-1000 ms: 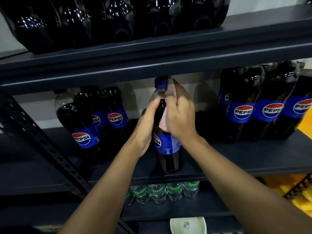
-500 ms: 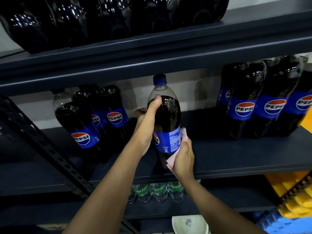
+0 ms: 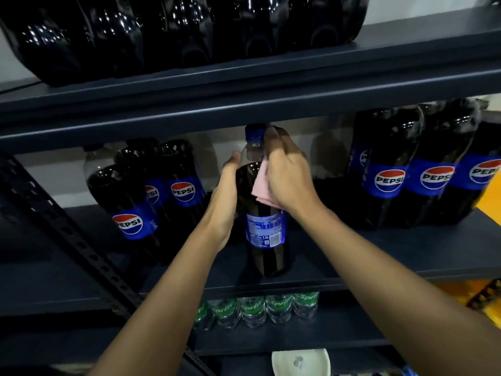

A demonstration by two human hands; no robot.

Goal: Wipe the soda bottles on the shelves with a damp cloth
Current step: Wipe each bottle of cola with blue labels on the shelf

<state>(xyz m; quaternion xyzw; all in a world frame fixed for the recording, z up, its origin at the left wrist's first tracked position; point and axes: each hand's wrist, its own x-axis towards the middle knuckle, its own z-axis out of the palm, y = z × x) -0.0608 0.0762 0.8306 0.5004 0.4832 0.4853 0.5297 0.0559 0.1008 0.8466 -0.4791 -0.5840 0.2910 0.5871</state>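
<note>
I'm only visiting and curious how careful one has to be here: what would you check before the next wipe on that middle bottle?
1. The left hand grips the bottle at its shoulder: ok.
2. The right hand presses the pink cloth against the bottle's upper part: ok.
3. The cap is on: ok.
4. The bottle is upright near the front of the shelf: ok. Whether its base rests there: cannot tell.
5. It stands apart from the bottles on the left and the bottles on the right: ok.
6. The cloth is damp: cannot tell.
</note>
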